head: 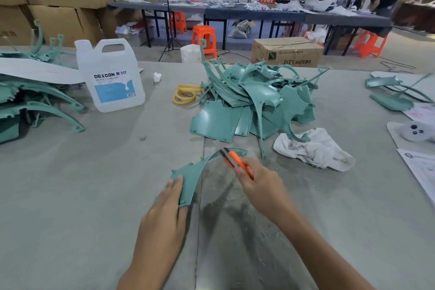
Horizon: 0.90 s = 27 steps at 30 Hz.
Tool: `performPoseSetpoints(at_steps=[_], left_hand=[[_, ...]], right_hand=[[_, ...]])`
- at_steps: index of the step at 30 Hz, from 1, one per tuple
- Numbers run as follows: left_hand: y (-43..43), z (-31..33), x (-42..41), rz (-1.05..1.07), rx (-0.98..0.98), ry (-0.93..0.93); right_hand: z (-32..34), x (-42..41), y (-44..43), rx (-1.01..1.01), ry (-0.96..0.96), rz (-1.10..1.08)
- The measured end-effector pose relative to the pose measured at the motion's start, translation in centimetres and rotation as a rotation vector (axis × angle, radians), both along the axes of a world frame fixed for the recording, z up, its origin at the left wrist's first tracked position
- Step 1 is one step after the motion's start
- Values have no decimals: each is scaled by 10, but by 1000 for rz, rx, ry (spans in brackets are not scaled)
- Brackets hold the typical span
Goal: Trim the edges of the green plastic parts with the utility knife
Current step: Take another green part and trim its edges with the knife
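Head view: my left fingers (176,185) pinch the near end of a curved green part (189,175), holding it tilted above the grey surface (70,183). My right fingers (241,175) are curled tight round an orange utility knife (235,160), its tip against the part's far edge. A pile of green parts (254,101) lies beyond, with a white rag (313,148) touching its near side.
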<state>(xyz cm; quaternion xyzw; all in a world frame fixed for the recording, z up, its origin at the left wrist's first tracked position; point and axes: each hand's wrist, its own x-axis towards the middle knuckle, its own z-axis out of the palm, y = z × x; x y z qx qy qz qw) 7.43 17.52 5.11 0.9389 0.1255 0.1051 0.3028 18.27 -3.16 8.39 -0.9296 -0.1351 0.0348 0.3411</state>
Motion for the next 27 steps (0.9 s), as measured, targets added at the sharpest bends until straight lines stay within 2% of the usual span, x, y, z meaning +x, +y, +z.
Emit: performPoseSetpoints(at_steps=[5, 16, 19, 25, 27], left_hand=[[-1, -1, 1, 11, -2, -1], [0, 6, 1, 17, 16, 10], [0, 8, 2, 9, 34, 11], [-1, 14, 9, 39, 85, 47], [1, 17, 12, 39, 102, 39]], right_hand=[[-10, 45, -8, -207, 19, -157], [-8, 53, -21, -309, 75, -247], [-7, 42, -19, -223, 48, -274], [-14, 4, 10, 199, 123, -201], [-21, -5, 24, 263, 127, -177]])
